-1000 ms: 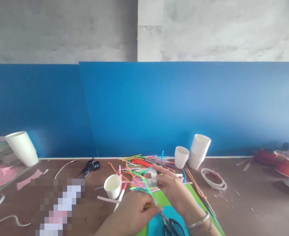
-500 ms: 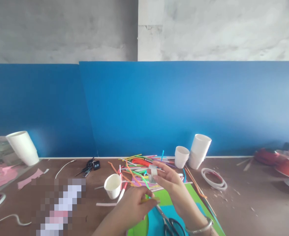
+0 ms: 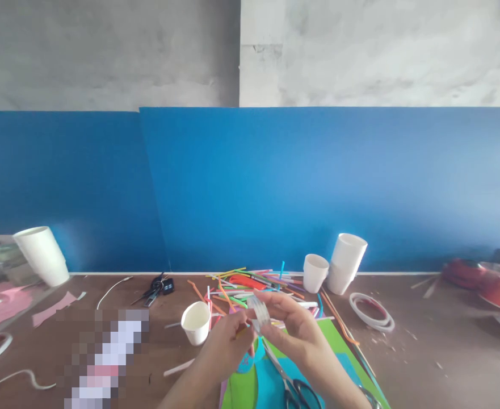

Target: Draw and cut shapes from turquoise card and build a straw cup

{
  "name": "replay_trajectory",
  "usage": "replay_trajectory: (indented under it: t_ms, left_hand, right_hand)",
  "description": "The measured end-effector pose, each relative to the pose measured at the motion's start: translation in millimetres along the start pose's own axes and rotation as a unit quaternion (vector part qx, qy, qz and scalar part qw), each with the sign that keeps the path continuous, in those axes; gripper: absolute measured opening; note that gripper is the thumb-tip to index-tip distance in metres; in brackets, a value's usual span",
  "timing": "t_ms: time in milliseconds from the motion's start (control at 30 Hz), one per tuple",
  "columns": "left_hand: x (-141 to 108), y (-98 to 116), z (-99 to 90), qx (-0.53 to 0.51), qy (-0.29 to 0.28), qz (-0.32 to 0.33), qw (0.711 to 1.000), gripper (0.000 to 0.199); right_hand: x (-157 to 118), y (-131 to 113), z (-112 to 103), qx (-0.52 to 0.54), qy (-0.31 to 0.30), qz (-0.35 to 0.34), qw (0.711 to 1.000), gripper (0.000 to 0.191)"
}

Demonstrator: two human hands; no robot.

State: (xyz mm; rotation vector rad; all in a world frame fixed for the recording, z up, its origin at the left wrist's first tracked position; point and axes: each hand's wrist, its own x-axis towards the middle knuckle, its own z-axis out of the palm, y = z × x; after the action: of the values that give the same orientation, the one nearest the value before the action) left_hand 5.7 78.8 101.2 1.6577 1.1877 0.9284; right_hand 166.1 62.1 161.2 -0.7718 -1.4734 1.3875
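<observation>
Head view: right hand (image 3: 292,326), part-curled, gripping tape roll (image 3: 259,311), edge apparently kept reachable; left hand (image 3: 229,342), pinching yellow piece (image 3: 242,332); scissors (image 3: 284,375), handles nearward, seemingly for reach

Two hands (image 3: 231,345) (image 3: 299,328), one tape roll (image 3: 259,311), one pair of scissors (image 3: 281,370), two single cups (image 3: 196,325) (image 3: 315,274), two cup stacks (image 3: 44,258) (image 3: 347,266)

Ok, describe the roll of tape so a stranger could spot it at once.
Start at the blue panel and drop to the brown table, where green paper lies near the middle. Near that paper's far end, the right hand holds the roll of tape. It is the pale, shiny ring held in fingers, unlike the larger white rings lying on the table.
</observation>
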Motion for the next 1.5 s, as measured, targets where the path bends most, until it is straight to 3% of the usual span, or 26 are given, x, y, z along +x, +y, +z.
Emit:
replay_trajectory:
  t_ms: [133,300,500,700,1033,1267,1500]
  left_hand:
    - [1,13,-4.6,-0.049,0.062,0.031,0.996,0.032]
    - [0,25,-2.3,-0.155,0.059,0.000,0.986,0.035]
    - [0,23,-0.5,-0.210,0.074,0.014,0.975,0.041]
    - [-4,29,-0.3,-0.264,0.041,-0.007,0.964,0.039]
    - [-5,36,1.8,-0.261,0.054,-0.037,0.963,0.041]
    - [-5,35,4.8,-0.261,0.077,0.000,0.962,0.040]
    - [0,23,-7.0,-0.160,0.105,0.014,0.981,0.037]
  right_hand:
    - [-5,2,3,-0.111,0.016,-0.040,0.993,0.034]
    - [-7,6,2,-0.239,0.045,-0.074,0.967,0.045]
    - [-5,2,-2,-0.358,0.081,-0.121,0.922,0.033]
    - [1,3,-5,-0.403,0.102,-0.128,0.900,0.014]
    - [1,5,-4,-0.409,0.084,-0.151,0.896,0.022]
    - [0,2,-1,-0.427,0.061,-0.153,0.889,0.019]
    - [3,2,-8,-0.421,0.030,-0.101,0.901,0.022]
